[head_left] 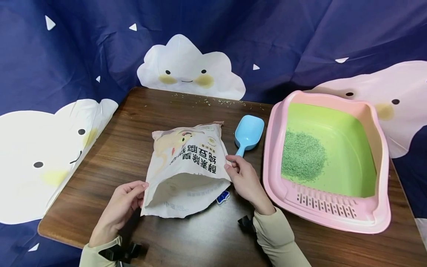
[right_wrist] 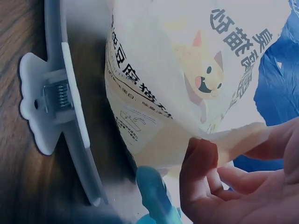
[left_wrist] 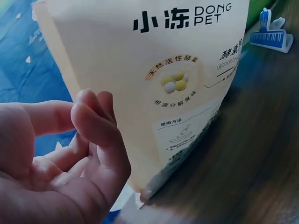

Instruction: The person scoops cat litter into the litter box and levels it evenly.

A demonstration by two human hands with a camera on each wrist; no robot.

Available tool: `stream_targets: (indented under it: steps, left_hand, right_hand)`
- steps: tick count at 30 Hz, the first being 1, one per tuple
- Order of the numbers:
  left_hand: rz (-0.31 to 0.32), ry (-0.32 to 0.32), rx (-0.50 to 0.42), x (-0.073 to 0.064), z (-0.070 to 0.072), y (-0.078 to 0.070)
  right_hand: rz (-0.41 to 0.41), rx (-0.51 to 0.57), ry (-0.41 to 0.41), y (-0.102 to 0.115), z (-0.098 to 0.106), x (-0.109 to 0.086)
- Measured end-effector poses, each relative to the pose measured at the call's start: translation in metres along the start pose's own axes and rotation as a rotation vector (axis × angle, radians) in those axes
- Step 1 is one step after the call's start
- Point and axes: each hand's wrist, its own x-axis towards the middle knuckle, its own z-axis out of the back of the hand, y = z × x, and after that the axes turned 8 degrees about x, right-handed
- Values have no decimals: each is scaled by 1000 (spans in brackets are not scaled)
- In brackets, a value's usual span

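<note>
A white bag of tofu cat litter [head_left: 197, 152] with a cartoon cat printed on it lies on the table, its wide mouth facing me. My left hand [head_left: 121, 205] pinches the left edge of the mouth between thumb and fingers. On the opposite side my right hand [head_left: 245, 180] pinches the right edge, and in the right wrist view the paper [right_wrist: 233, 142] folds between its thumb and finger. Just beyond the right fingertips lies a light blue scoop [head_left: 249, 130], its handle end toward that hand. A blue and white clip [head_left: 222, 197] shows partly from under the bag.
To the right stands a pink litter box [head_left: 275, 185] with a green inside, and a heap of green litter pellets [head_left: 301, 155] lies at its left. Small crumbs [head_left: 208, 102] dot the back of the brown table [head_left: 110, 155]. Behind hangs a blue cloud-print cloth [head_left: 273, 33].
</note>
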Motion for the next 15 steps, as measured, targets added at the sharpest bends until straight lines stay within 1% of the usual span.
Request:
stream_targets:
  steps: [2,6,9,15]
  left_hand:
    - [4,-21,-15,1,2,-1]
    - [20,-87,-35,4,6,-4]
    - [23,-128,-51,8,11,-7]
    - [18,-182,-61,19,21,-11]
  right_hand:
    - [-7,24,5,0,-2,2]
    - [-2,67,7,2,-4,10]
    - [4,111,8,3,-5,17]
    - [-14,159,-11,4,-5,32]
